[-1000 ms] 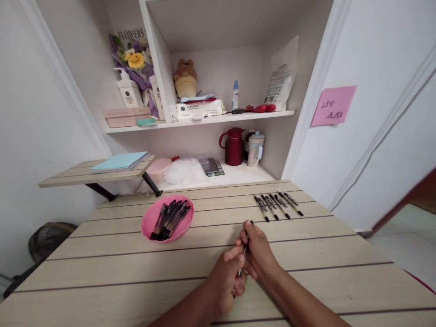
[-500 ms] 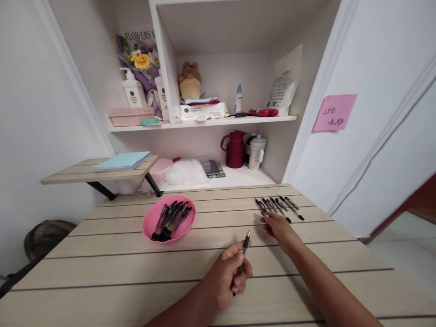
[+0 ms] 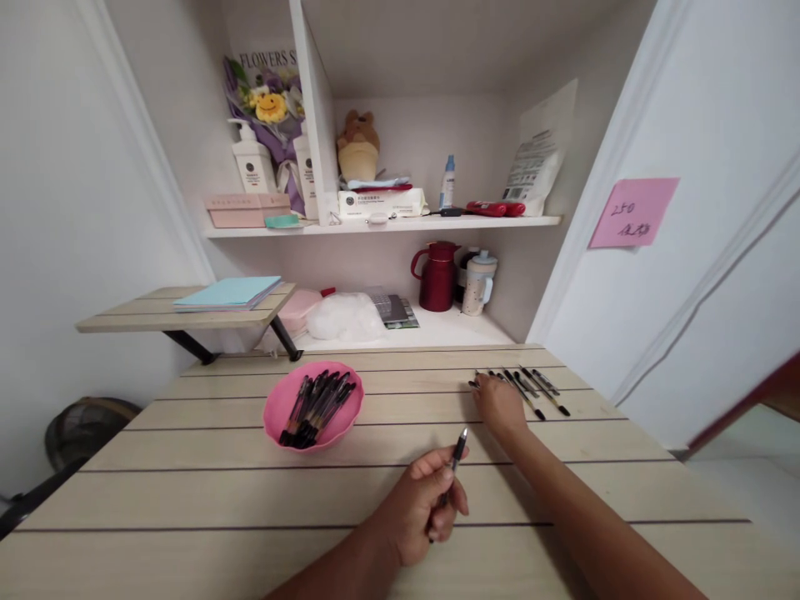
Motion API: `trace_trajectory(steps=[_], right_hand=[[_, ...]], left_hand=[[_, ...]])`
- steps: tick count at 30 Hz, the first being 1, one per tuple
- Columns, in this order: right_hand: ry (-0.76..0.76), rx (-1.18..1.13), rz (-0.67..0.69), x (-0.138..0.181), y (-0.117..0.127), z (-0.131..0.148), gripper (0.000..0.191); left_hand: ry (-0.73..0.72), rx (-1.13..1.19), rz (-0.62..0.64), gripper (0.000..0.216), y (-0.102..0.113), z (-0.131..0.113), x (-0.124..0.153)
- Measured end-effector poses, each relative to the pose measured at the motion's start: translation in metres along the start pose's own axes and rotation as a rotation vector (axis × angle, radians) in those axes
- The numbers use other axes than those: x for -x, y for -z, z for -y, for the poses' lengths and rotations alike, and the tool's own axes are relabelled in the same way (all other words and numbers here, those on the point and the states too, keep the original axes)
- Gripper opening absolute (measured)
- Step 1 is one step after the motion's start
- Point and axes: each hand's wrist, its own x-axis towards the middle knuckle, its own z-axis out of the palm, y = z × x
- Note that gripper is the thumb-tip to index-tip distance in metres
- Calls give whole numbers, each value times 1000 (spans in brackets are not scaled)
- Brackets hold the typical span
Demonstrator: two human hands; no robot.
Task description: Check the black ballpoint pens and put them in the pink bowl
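My left hand [image 3: 431,498] is closed around a black-gripped pen [image 3: 461,444], its silver tip pointing up and away from me. Further right, my right hand [image 3: 502,407] reaches over the left end of a row of pens [image 3: 523,384] lying on the table. Its fingers are bent down among them, and a small dark end pokes out just left of the fingertips. The back of the hand hides what is pinched there. To the left, a pink scalloped bowl [image 3: 273,417] holds a pile of black pens [image 3: 317,405].
A small raised shelf [image 3: 125,315] with blue paper [image 3: 228,293] stands at the back left. Behind the table, a cabinet holds a red jug [image 3: 438,279], a pale cup [image 3: 478,287] and a white plastic bag [image 3: 346,317]. A pink note [image 3: 634,212] hangs on the right wall.
My right hand has moved slightly forward onto the left end of the pen row, covering the nearest pens. My left hand keeps its hold on the pen. The view has shifted slightly.
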Motion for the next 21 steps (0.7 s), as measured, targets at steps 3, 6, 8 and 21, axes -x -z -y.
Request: trace_trajectory(steps=[3, 6, 8, 21], right_hand=[[1, 16, 19, -2, -8, 6, 24], [14, 32, 28, -2, -11, 12, 24], [21, 40, 24, -1, -11, 14, 25], [-257, -121, 21, 22, 20, -43, 31]], left_hand=[[20, -18, -4, 41, -1, 0, 0], [34, -18, -7, 42, -2, -1, 0], [36, -15, -4, 42, -2, -1, 0], [-33, 57, -78, 26, 2, 0, -4]])
